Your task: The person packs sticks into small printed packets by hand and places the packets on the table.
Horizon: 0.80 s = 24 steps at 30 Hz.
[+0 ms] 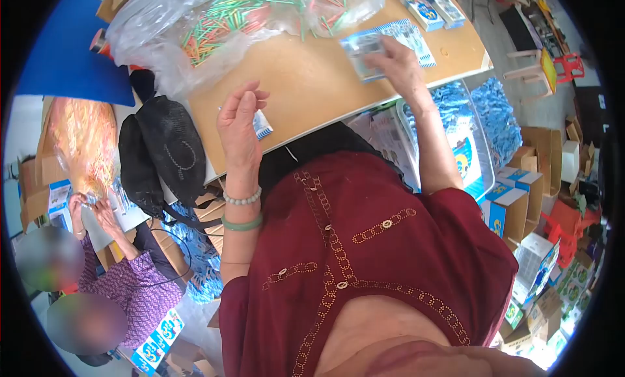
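Note:
My left hand (242,122) is raised over the table's near edge, its fingers curled loosely; a small blue-and-white packet (262,124) shows beside it, partly hidden. My right hand (398,68) is over a spread of blue-and-white printed packets (416,40), thumb and index finger bent toward them. The fingertips are blurred, and whether they hold a packet is unclear. Across the table (293,78), clear plastic bags (153,35) hold many thin green, red and yellow sticks (228,19).
Small boxes (424,13) stand at the table's far right. A clear bin (478,162) of blue packets is below the right edge. A black bag (170,146) lies left. A co-worker in purple (140,286) handles a bag of sticks (81,139). Cartons (541,159) stand right.

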Each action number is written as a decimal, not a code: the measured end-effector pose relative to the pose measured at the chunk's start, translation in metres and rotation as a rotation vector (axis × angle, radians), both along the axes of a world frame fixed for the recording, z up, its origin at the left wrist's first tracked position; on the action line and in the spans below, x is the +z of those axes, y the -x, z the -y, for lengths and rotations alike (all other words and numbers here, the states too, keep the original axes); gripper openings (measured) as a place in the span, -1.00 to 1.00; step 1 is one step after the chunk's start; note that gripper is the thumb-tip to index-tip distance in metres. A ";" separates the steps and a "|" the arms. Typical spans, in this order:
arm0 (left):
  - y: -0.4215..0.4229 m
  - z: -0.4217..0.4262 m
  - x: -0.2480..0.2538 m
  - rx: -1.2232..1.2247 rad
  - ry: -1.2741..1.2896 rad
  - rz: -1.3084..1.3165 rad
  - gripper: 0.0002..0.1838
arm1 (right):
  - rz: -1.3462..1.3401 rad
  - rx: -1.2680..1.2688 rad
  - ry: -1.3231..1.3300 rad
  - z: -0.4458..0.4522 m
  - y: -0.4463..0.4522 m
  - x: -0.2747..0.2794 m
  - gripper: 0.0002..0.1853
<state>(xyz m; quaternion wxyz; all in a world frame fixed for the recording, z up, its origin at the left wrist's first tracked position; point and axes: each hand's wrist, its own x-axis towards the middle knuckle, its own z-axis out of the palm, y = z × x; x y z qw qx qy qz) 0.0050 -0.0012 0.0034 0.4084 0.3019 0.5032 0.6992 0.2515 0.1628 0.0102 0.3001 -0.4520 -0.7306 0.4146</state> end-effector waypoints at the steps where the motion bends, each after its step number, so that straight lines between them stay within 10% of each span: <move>1: 0.002 0.003 -0.001 0.016 -0.012 -0.004 -0.81 | 0.181 -0.092 -0.099 -0.004 -0.005 0.005 -0.78; 5: 0.008 0.014 -0.009 0.083 0.056 -0.137 -0.79 | 0.520 -0.318 -0.885 -0.015 -0.004 -0.015 -0.76; 12: 0.032 0.045 -0.021 0.408 0.481 -1.107 -0.67 | 0.181 0.057 -0.689 -0.034 0.063 -0.020 -0.67; 24: 0.036 0.036 -0.016 0.329 0.725 -1.319 -0.55 | 0.822 0.438 -0.410 -0.183 0.232 -0.010 -0.57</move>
